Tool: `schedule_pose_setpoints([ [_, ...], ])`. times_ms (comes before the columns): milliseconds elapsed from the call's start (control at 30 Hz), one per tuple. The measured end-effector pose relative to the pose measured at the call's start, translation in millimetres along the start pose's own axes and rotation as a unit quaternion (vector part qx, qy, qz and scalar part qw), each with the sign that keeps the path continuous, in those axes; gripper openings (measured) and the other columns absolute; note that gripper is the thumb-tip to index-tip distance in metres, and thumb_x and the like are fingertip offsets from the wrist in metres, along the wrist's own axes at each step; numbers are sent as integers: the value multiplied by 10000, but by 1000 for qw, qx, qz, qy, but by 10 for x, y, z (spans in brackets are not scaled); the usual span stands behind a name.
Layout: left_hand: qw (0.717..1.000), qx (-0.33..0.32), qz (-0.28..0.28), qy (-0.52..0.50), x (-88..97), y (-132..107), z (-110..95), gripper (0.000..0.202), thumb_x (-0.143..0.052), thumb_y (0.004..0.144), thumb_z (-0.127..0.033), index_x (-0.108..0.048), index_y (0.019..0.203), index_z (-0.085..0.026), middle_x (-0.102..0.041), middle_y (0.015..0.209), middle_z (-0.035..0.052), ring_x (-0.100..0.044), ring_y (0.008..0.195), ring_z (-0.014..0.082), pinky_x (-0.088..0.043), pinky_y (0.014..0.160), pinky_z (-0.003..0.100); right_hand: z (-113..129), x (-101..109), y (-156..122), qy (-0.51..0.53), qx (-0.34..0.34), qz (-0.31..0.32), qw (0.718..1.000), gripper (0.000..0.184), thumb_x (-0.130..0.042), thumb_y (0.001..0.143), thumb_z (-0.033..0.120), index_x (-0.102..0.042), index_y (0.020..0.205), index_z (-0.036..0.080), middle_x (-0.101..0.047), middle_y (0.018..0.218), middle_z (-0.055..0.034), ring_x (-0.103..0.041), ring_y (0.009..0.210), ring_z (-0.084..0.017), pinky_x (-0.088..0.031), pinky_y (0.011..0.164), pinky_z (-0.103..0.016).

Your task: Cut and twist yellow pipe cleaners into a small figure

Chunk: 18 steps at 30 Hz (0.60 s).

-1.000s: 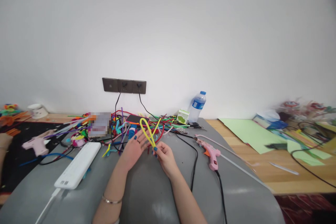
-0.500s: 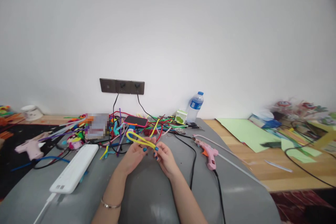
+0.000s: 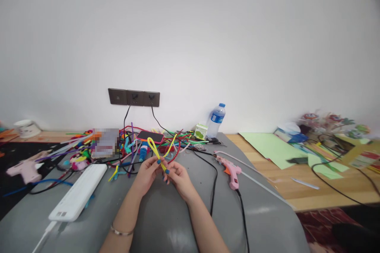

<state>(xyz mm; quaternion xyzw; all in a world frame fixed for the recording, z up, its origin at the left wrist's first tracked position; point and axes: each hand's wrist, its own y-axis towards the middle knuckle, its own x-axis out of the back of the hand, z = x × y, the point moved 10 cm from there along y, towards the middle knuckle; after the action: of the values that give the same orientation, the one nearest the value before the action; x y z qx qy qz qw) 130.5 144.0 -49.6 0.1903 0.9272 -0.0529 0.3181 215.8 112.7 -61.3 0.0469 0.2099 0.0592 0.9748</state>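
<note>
A yellow pipe cleaner [image 3: 153, 147] is bent into a narrow loop that points up and away from me. My left hand [image 3: 151, 170] pinches it near the base of the loop, thumb on top. Close beside it, my right hand [image 3: 175, 176] grips the lower part of the same pipe cleaner between thumb and fingers. Both hands are held over the grey table [image 3: 166, 221], and their fingertips nearly meet. Behind them lies a heap of coloured pipe cleaners [image 3: 178, 146], with a phone [image 3: 150, 136] in a pink case on it.
A pink glue gun [image 3: 231, 172] with a black cord lies to the right, a paler glue gun [image 3: 25, 170] to the left. A white power strip [image 3: 79, 193] sits at left front. A water bottle [image 3: 216, 120] and green box [image 3: 201, 131] stand by the wall. Green paper [image 3: 267, 148] lies further right.
The yellow loop has swung from pointing left to pointing more upright and looks narrower. My hands have shifted slightly with it. The whole view has moved a little, with most things now further left.
</note>
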Motion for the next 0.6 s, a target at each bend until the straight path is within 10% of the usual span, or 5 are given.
schedule_pose_setpoints([
  [133, 996, -27, -69, -53, 157, 44, -10, 181, -771, 677, -205, -690, 828, -146, -646, 703, 16, -592, 616, 124, -484, 566, 230, 64, 27, 64, -77, -4, 9, 997, 383, -702, 729, 534, -523, 782, 201, -660, 605, 7, -608, 497, -136, -439, 496, -230],
  [267, 991, -38, -96, -83, 228, 66, -33, 200, -750, 677, -202, -629, 833, -167, -526, 636, -50, -495, 531, 67, -418, 499, 188, 729, 562, 273, -249, 96, -121, 956, 392, -495, 856, 580, -534, 795, 195, -700, 718, -48, -634, 544, -159, -435, 489, -242],
  [367, 994, -27, -92, -61, 193, 66, -32, 258, -755, 655, -237, -589, 842, -170, -486, 626, -68, -412, 468, 42, -325, 426, 167, 1289, 1088, 490, -557, 60, -259, 787, 463, -146, 994, 338, -572, 1000, 156, -713, 954, -101, -677, 752, -166, -500, 627, -265],
  [600, 997, 9, -74, -23, 98, 94, 40, 287, -730, 659, -308, -523, 812, -180, -409, 560, -100, -291, 396, 20, -199, 396, 155, 1324, 1642, 1121, -749, -105, -214, 618, 178, -525, 922, 215, -650, 979, 103, -679, 992, -139, -652, 911, -227, -511, 798, -368],
])
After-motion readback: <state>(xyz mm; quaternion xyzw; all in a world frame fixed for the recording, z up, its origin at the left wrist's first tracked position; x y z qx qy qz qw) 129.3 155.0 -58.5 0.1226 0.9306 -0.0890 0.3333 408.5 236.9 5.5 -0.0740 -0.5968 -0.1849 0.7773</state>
